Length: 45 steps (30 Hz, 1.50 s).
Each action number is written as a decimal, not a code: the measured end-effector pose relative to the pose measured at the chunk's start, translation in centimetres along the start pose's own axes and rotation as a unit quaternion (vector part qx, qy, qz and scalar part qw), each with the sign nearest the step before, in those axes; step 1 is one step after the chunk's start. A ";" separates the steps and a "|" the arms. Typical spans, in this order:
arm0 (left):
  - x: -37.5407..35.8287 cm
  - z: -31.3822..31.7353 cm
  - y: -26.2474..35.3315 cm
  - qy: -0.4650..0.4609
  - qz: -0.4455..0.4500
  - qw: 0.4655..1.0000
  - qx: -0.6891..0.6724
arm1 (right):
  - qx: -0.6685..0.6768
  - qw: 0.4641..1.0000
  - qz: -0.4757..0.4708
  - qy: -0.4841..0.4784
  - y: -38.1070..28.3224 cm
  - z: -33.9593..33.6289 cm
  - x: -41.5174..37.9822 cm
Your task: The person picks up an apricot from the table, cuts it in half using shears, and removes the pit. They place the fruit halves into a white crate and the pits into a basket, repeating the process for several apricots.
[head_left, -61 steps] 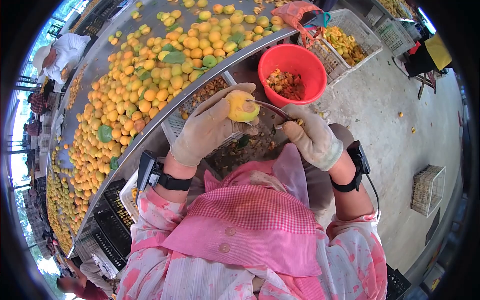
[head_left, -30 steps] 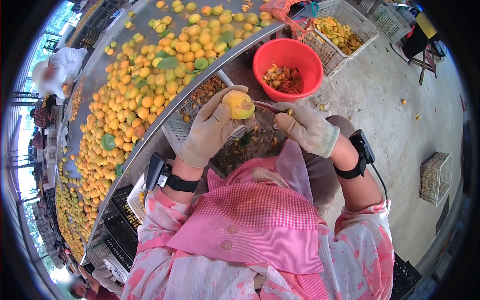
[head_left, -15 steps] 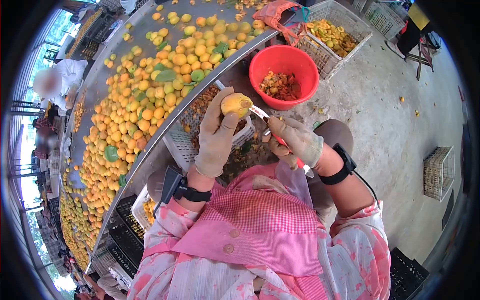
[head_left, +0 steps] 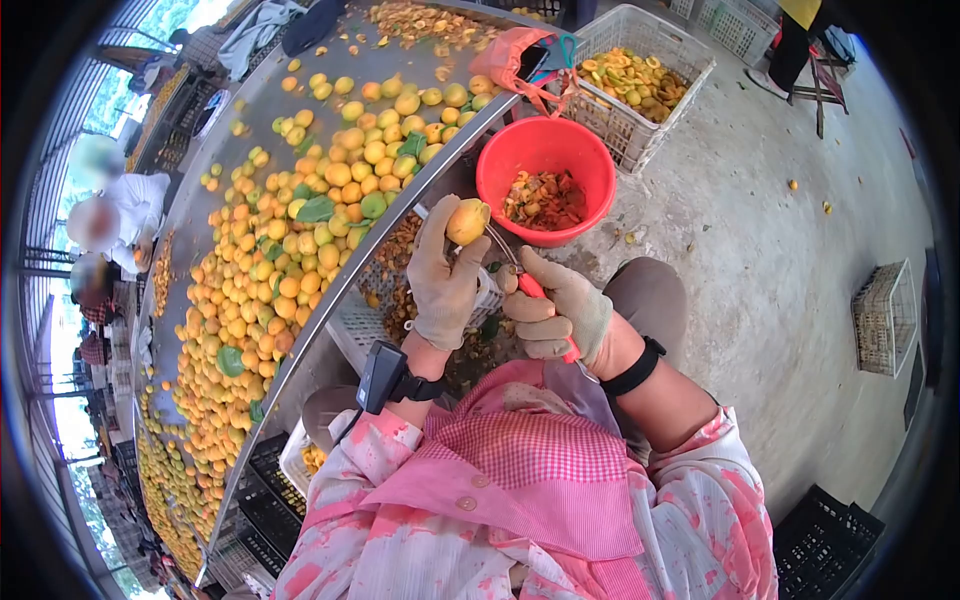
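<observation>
My left hand (head_left: 442,290), in a pale work glove, is closed around a yellow apricot (head_left: 466,222) and holds it up between thumb and fingers. My right hand (head_left: 568,308), gloved too, grips the red handle of a curved-blade knife (head_left: 532,288). Its thin, curved metal blade reaches up to the right side of the apricot. Just beyond both hands stands a red basin (head_left: 598,195) with dark fruit scraps (head_left: 545,200) in its bottom. Below the hands, a white crate (head_left: 350,325) with cut scraps is partly hidden by my left hand.
A metal sorting table (head_left: 330,315) heaped with apricots (head_left: 300,265) runs along my left. Behind the basin, a white crate (head_left: 640,140) holds halved fruit (head_left: 635,82). An orange bag (head_left: 510,58) lies at the table edge. Another crate (head_left: 885,318) stands right; people are at left.
The knife's blade has turned and now sits at the apricot's right side, with my right hand wrapped around the handle. My view has shifted slightly, so the basin and crates appear further left.
</observation>
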State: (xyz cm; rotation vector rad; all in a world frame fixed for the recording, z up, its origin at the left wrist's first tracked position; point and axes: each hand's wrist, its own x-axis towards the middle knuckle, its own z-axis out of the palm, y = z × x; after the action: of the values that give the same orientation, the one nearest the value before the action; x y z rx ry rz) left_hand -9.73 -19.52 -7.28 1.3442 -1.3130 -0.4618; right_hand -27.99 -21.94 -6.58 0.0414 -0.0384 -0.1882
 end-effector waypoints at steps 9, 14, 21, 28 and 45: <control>3.5 4.7 -1.2 0.025 0.136 0.975 0.177 | 0.183 0.971 -0.077 -0.133 -2.4 -1.0 1.4; 6.0 6.6 -2.5 -0.008 0.180 0.961 0.208 | 0.226 0.965 -0.111 -0.068 -5.5 -1.8 1.6; 6.2 7.6 -5.0 -0.072 0.184 0.952 0.232 | 0.234 0.957 -0.127 -0.112 -8.1 -3.4 2.0; 6.4 8.1 -5.8 -0.049 0.177 0.956 0.228 | 0.268 0.955 -0.103 -0.079 -9.2 -3.5 2.5; 3.7 -0.8 -2.0 -0.120 -0.250 0.922 -0.269 | -0.253 0.887 -0.224 0.314 -9.4 0.4 1.7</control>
State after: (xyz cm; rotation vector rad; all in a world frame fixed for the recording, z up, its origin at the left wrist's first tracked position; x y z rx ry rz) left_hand -7.11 -22.94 -7.26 1.1562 -0.9127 -1.2770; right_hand -28.10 -31.53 -6.52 -0.4181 0.6757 -0.6368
